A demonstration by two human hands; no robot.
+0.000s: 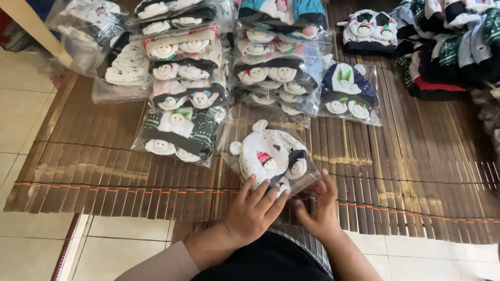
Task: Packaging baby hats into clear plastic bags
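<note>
Both the left hand [253, 211] and right hand [319, 211] press flat, fingers spread, on the near edge of the bagged white baby hat [271, 156]; the slick clear bag [234, 132] could slide on the bamboo mat [416, 171] beyond the fingertips.

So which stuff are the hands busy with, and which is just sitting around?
In hand:
- left hand and right hand, both pressing the near edge of the clear bag
- clear bag with a white baby hat

Lying about:
- rows of bagged hats
- dark blue bagged hat
- loose pile of hats
- slatted bamboo mat
</note>
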